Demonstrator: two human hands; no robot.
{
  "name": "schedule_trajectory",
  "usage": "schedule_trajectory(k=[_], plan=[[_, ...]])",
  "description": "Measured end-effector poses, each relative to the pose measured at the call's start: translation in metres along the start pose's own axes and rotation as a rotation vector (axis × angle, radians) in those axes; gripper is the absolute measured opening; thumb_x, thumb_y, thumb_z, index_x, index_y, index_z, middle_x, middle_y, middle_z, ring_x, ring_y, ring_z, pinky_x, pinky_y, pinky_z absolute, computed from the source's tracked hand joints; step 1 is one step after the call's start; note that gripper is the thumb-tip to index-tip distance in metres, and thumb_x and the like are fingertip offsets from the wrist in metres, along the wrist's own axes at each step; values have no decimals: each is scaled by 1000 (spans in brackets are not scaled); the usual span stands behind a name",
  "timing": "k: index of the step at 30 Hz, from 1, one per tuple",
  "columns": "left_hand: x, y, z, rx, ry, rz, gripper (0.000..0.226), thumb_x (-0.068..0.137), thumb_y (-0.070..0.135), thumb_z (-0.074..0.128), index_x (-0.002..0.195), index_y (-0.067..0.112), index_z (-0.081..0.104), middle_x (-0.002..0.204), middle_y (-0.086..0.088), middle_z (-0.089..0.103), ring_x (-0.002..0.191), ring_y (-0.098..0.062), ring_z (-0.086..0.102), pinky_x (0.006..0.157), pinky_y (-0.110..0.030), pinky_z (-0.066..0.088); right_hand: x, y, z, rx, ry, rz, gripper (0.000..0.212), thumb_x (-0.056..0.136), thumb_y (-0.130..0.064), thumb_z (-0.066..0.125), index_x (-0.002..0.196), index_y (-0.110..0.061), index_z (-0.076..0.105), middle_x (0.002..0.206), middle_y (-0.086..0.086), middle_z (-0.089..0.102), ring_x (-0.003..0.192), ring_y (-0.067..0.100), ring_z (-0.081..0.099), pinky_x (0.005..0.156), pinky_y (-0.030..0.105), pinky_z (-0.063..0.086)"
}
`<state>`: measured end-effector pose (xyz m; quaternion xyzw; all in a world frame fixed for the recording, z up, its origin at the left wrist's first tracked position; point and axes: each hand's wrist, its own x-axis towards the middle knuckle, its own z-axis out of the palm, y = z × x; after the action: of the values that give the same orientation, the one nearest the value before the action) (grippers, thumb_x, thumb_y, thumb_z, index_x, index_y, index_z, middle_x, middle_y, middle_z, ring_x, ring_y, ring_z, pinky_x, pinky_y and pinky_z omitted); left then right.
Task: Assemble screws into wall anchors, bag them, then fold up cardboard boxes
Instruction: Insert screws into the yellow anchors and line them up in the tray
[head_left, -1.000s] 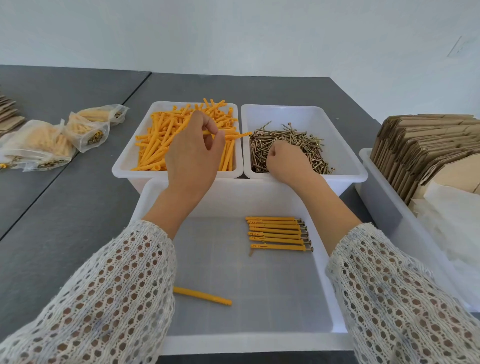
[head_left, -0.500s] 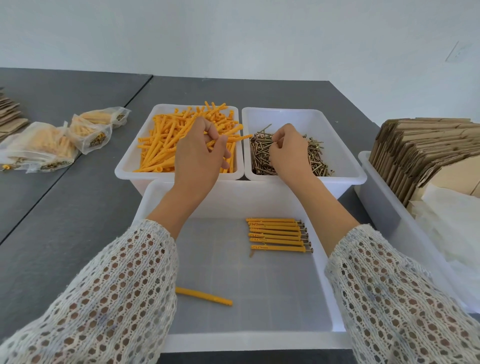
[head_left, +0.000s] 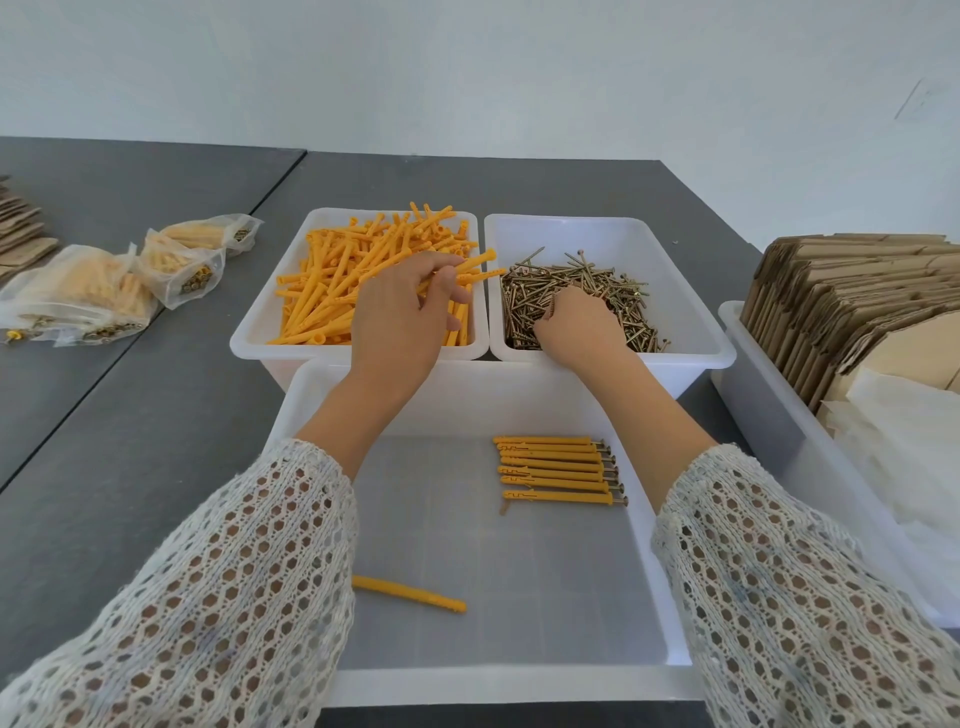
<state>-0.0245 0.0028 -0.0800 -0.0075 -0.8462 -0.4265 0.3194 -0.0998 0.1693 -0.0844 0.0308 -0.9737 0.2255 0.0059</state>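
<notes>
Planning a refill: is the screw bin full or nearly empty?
Neither: the screw bin holds a low pile of screws near the front, its back floor bare.

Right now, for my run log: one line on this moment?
left hand: holds wall anchors | right hand: in screws

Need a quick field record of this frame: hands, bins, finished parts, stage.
left hand: pinches orange anchors over the anchor bin
right hand: fingers down in the screws, grip hidden
screw bin: right of the anchor bin, touching it
front tray: row of assembled anchors, one loose anchor
filled bags: far left on table
flat cardboard: right bin
stage: still assembling
</notes>
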Motion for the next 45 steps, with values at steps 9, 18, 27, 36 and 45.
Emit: schedule_trajectory(k=[9, 18, 27, 36, 45], plan=[[2, -5, 2, 82, -37, -40, 31, 99, 13, 49, 118, 24, 70, 101, 8, 69, 80, -9, 62, 78, -33, 54, -4, -4, 0, 144, 117, -80, 19, 96, -2, 40, 109, -5, 53, 95, 6, 59, 86, 26, 55, 69, 35, 45], [-2, -8, 2, 241, -139, -18, 25, 104, 29, 44, 90, 22, 65, 64, 9, 55, 58, -10, 48, 56, -29, 35, -12, -16, -5, 674, 350, -275, 17, 101, -8, 44, 94, -10, 60, 83, 6, 69, 56, 10, 64, 59, 18, 50], [-2, -7, 1, 138, -153, -28, 22, 104, 25, 47, 89, 18, 62, 70, -4, 62, 66, -26, 57, 64, -45, 49, -20, -27, -6, 1088, 232, -227, 7, 96, 3, 51, 101, -2, 52, 74, 19, 66, 55, 23, 69, 55, 32, 58], [-2, -7, 1, 103, -175, -27, 23, 104, 27, 46, 88, 20, 61, 70, -3, 61, 66, -28, 57, 65, -48, 50, -17, -24, -9, 1272, 336, -114, 26, 97, 3, 51, 110, -12, 34, 71, 15, 69, 57, 26, 70, 60, 32, 59], [-3, -7, 3, 113, -216, -5, 22, 103, 23, 47, 85, 23, 59, 61, 14, 56, 61, -9, 52, 58, -33, 42, -17, -25, -8, 1286, 360, -111, 34, 96, 6, 49, 114, -13, 27, 79, 20, 67, 55, 26, 68, 60, 32, 59]])
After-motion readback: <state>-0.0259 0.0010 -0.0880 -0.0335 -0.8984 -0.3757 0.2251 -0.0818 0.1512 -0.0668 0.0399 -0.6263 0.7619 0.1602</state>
